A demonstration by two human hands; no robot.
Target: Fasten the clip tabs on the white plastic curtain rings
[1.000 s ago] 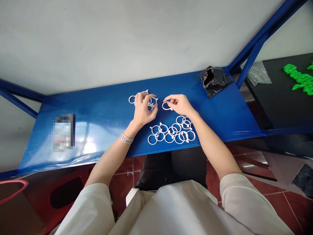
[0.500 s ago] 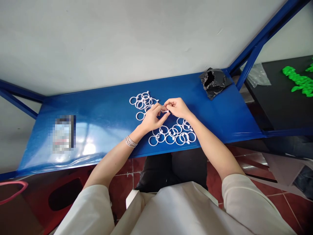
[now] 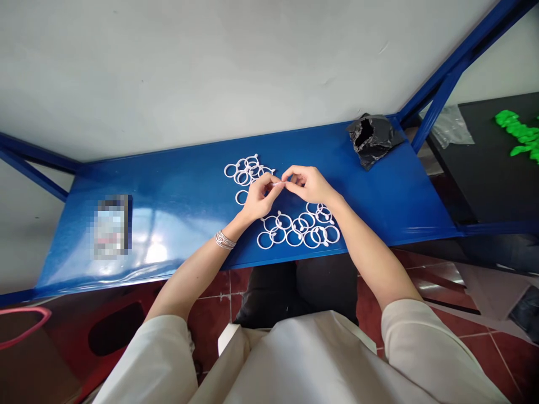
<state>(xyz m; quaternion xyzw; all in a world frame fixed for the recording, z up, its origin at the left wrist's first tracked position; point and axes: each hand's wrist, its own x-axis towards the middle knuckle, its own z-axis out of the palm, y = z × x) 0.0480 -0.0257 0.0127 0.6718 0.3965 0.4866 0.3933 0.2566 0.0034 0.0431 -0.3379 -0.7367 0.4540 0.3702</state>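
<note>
My left hand point(image 3: 257, 201) and my right hand point(image 3: 309, 184) meet above the blue shelf point(image 3: 177, 191), fingertips pinched together on one white plastic ring point(image 3: 277, 184) held between them. Several white rings lie in a far cluster point(image 3: 246, 170) just left of my left hand. Another group of several white rings point(image 3: 300, 229) lies near the front edge, below both hands. A silver bracelet sits on my left wrist.
A crumpled black plastic bag point(image 3: 370, 138) sits at the back right of the shelf. A blurred flat object point(image 3: 110, 225) lies on the left. Green pieces point(image 3: 519, 137) rest on a black surface at the far right. A white wall backs the shelf.
My left hand left the far ring cluster and came right to meet my right hand; both now pinch the single ring that my right hand held alone.
</note>
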